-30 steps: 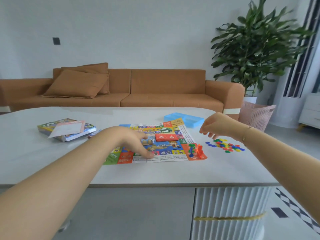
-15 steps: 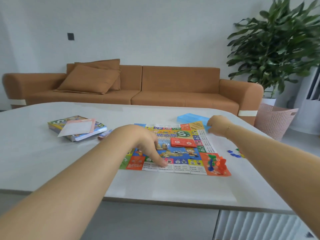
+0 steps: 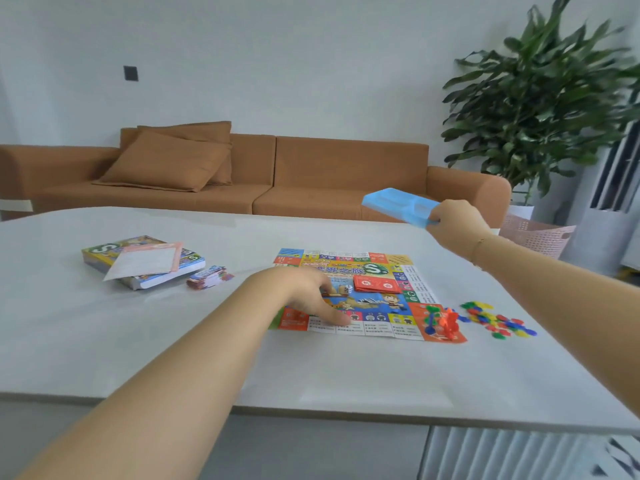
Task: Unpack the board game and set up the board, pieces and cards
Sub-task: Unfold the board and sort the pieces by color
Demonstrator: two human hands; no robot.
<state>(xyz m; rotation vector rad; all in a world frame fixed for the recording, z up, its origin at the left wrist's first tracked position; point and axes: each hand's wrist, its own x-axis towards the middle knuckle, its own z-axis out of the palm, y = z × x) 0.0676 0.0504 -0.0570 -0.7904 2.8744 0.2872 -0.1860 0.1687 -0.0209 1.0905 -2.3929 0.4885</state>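
At right of centre, above the far edge of the table (image 3: pixel 121 341), the right hand (image 3: pixel 453 220) has its grip clamped on one end of the blue plastic tray (image 3: pixel 398 204), which looks light, stiff and thin-walled, so a pinch at the rim is a sound hold. Half a second ago that tray lay flat behind the board (image 3: pixel 349 292); now it is lifted and tilted. Mid-frame, the left hand (image 3: pixel 308 292) presses relaxed fingers on the board, near the red cards (image 3: pixel 377 284) and pawns (image 3: pixel 441 320).

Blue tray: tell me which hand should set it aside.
Right. The right hand already grips the blue tray in the air, while the left hand rests on the board.
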